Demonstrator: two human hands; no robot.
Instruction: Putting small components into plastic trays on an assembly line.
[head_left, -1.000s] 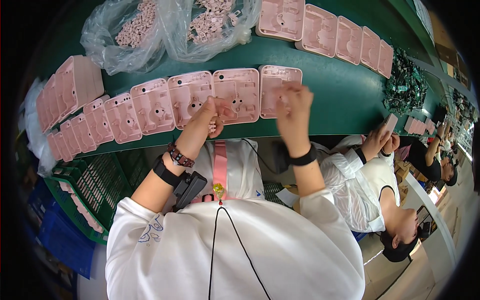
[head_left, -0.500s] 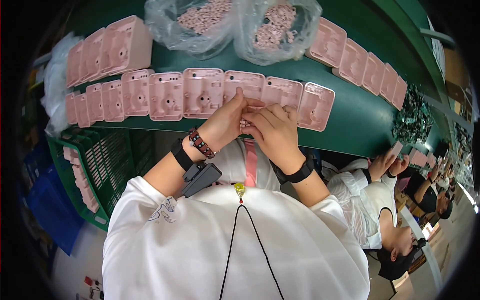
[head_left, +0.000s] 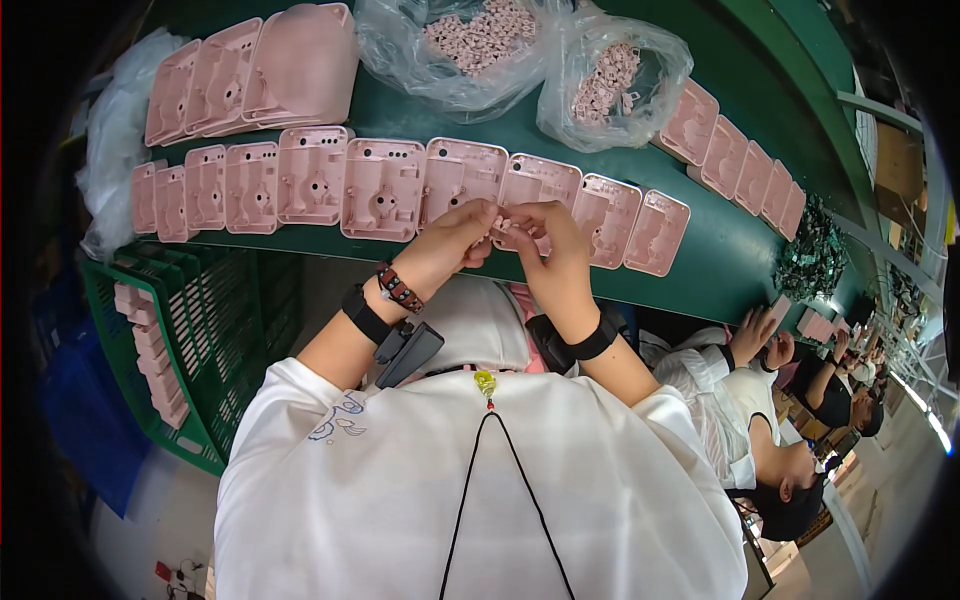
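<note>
Above the near edge of the green conveyor belt (head_left: 700,250), the left hand (head_left: 455,238) and the right hand (head_left: 545,235) are meeting fingertip to fingertip, both pinching a small pink part (head_left: 500,222) between thumb and forefingers. Half a second ago the hands were joined lower and nearer the body; they are now lifting slightly toward the row of pink housing shells (head_left: 380,190), and the part is sitting just over the shell (head_left: 535,195) between them. A second ago the hands were apart, the right one reaching out over a shell at the right end of the row. Judged from this, the small piece is being sorted or oriented in the fingers before being fitted into a housing; no placement is showing yet. Two clear bags of small pink parts (head_left: 480,40) are lying on the far side of the belt, beside stacked shells (head_left: 250,75). A green crate (head_left: 170,340) is standing at the left. Another person's hands (head_left: 760,335) are working farther right.
</note>
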